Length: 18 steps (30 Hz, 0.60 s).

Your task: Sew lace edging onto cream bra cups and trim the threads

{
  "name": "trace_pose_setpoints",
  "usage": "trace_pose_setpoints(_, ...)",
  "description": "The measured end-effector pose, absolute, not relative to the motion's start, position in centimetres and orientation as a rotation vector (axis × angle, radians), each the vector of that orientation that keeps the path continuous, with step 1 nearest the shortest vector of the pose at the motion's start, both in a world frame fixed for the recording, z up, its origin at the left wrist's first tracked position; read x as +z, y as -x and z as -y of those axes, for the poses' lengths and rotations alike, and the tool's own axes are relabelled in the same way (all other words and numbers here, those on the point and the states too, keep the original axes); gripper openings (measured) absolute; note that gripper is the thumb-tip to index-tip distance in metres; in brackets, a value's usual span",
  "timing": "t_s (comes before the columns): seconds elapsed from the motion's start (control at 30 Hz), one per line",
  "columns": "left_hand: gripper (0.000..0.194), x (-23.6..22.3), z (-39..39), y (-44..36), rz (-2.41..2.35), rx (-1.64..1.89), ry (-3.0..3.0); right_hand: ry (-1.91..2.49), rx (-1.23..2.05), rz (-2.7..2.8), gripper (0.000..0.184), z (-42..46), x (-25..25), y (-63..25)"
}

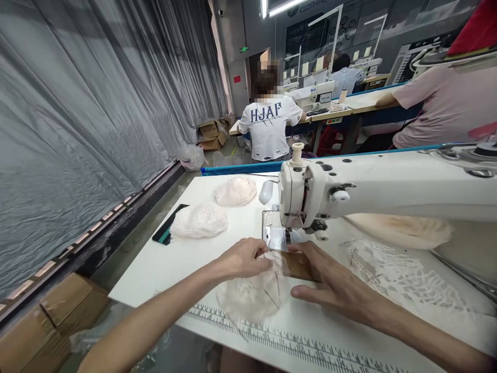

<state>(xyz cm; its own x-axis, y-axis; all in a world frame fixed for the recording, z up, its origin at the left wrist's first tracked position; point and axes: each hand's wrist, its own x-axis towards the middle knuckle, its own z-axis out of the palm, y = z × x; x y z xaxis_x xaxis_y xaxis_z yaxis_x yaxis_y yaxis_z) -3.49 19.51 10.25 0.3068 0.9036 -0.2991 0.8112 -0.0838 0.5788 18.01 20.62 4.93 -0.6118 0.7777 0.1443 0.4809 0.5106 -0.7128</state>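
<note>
My left hand [248, 257] is closed, its fingertips pinching the upper edge of a piece of white lace fabric [252, 298]. The lace lies bunched on the machine table in front of the presser foot [288, 235] of a white sewing machine [297, 194]. Dark threads trail over the lace. My right hand [324, 272] is spread, thumb apart, with its fingers reaching toward the needle area and over a flat brown piece [297, 264]. Its index fingertip is close to the metal needle plate [274, 238].
Two bunched lace pieces [202, 220] [235, 191] lie on the left of the table, one partly over a dark phone-like slab [165, 235]. More lace [404, 274] spreads under the machine arm. A printed ruler [295, 344] runs along the front edge. Co-workers [269, 124] sit ahead.
</note>
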Motion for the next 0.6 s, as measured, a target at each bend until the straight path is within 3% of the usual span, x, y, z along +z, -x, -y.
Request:
trace_pose_setpoints(0.03, 0.017, 10.5, -18.1, 3.8, -1.419, 0.248, -1.759, 0.985, 1.068, 2.276, 0.053, -20.1, 5.3, -17.5)
trace_pose_setpoints(0.13, 0.032, 11.1, -14.1, 4.4, -1.196, 0.377, -1.424, 0.865, 1.622, 2.088, 0.032, -17.9, 6.3, -16.2)
trace_pose_setpoints(0.27, 0.037, 11.6, -9.6, 4.6, -1.114, 0.338, -1.351, 0.737, 2.116, 1.834, 0.033, -14.6, 7.1, -15.9)
trace_pose_setpoints(0.6, 0.013, 7.4, -3.2, 3.1, -1.014, 0.526, -1.501, 0.682, 2.044, 2.210, 0.031, -8.7, 7.8, -17.7)
